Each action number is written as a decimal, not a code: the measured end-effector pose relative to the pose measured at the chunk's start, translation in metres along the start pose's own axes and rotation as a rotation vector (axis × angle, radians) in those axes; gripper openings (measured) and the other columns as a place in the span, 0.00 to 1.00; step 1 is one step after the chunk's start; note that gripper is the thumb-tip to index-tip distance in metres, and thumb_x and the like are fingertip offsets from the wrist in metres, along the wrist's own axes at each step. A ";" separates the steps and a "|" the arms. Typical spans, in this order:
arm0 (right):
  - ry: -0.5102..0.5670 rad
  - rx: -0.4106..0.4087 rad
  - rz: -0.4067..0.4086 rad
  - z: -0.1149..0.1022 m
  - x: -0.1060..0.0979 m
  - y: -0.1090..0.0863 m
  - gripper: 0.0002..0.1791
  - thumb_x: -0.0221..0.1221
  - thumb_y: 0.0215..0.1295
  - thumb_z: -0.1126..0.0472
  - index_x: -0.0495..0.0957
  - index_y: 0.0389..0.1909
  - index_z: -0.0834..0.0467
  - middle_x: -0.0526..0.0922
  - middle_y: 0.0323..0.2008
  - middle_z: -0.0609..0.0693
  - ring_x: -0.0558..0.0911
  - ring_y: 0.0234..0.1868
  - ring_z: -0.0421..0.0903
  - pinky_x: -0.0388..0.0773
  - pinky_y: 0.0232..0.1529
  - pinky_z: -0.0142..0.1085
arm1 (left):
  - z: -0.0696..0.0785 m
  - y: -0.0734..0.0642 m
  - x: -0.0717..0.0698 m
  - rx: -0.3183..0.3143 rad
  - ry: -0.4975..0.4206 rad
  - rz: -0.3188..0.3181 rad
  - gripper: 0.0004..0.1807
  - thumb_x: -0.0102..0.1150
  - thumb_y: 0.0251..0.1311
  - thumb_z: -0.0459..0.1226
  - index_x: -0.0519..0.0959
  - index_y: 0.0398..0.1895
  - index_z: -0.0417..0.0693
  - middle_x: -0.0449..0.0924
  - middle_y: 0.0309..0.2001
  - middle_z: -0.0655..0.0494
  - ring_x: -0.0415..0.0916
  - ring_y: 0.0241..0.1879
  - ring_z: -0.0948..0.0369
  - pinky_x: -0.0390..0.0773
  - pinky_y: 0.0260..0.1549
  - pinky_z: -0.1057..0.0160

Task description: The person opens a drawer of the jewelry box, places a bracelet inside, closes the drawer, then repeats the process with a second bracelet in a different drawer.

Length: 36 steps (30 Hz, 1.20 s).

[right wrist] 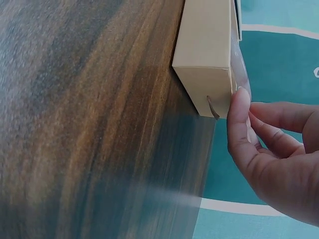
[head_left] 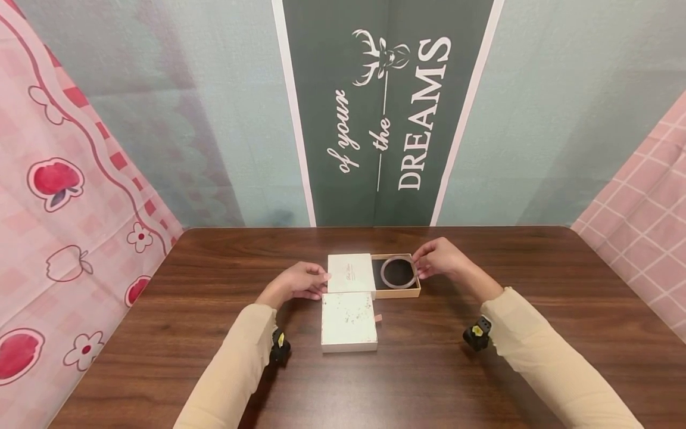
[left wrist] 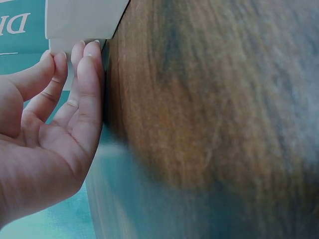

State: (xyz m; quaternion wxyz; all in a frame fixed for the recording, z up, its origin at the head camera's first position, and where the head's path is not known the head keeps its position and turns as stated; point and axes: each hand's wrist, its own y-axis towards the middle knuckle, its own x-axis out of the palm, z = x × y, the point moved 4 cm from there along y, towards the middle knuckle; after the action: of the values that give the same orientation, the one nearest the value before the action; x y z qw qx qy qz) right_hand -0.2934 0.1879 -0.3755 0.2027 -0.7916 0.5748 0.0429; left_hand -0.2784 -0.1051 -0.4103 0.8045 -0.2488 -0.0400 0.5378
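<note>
A white box sleeve (head_left: 351, 273) lies on the table with its drawer (head_left: 398, 294) pulled out to the right. Dark lining shows inside the drawer, and a pale purplish bangle (head_left: 383, 274) sits over it. My right hand (head_left: 440, 259) pinches the bangle's right edge between thumb and fingers at the drawer's end; in the right wrist view the bangle (right wrist: 239, 62) rises past the drawer's rim. At the sleeve's left end, my left hand (head_left: 300, 280) grips the edge with thumb and fingertips.
Nearer to me, a second white box (head_left: 348, 320) with speckled print stands close against the sleeve, a small pink tab (head_left: 378, 318) at its right side. Both sit on a dark wooden table (head_left: 418, 369). Printed cloths (head_left: 241, 119) hang behind and at the sides.
</note>
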 end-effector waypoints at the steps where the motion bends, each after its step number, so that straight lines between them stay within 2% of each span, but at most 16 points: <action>1: -0.001 0.000 -0.001 0.000 0.000 0.000 0.12 0.50 0.57 0.80 0.69 0.41 0.82 0.75 0.21 0.56 0.78 0.20 0.43 0.81 0.29 0.39 | 0.000 0.000 0.000 0.000 0.000 0.000 0.08 0.52 0.63 0.36 0.73 0.30 0.40 0.76 0.25 0.49 0.74 0.23 0.61 0.80 0.28 0.64; 17: 0.003 0.000 -0.022 0.001 0.001 0.001 0.12 0.49 0.56 0.80 0.68 0.41 0.83 0.76 0.22 0.56 0.78 0.21 0.43 0.81 0.29 0.39 | 0.002 0.000 0.000 -0.013 -0.018 -0.016 0.07 0.51 0.64 0.35 0.73 0.32 0.39 0.75 0.25 0.49 0.74 0.23 0.61 0.79 0.28 0.64; 30: 0.007 0.002 -0.010 0.003 -0.011 -0.003 0.13 0.50 0.59 0.78 0.67 0.43 0.83 0.77 0.24 0.56 0.78 0.22 0.43 0.81 0.31 0.40 | 0.001 -0.001 0.000 -0.016 -0.009 -0.009 0.07 0.52 0.63 0.36 0.73 0.31 0.40 0.76 0.25 0.49 0.74 0.23 0.60 0.79 0.28 0.64; 36: -0.008 0.030 -0.013 0.009 -0.014 -0.004 0.13 0.50 0.60 0.77 0.67 0.44 0.82 0.77 0.25 0.56 0.78 0.23 0.44 0.81 0.31 0.40 | 0.000 0.000 0.000 -0.015 0.005 -0.001 0.07 0.53 0.63 0.36 0.73 0.31 0.40 0.76 0.25 0.49 0.74 0.23 0.60 0.79 0.28 0.64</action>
State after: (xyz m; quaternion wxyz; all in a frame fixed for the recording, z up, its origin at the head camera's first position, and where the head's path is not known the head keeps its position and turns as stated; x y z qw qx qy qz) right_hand -0.2930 0.2041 -0.3783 0.2173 -0.7920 0.5694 0.0362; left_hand -0.2788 -0.1049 -0.4101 0.8030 -0.2561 -0.0423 0.5365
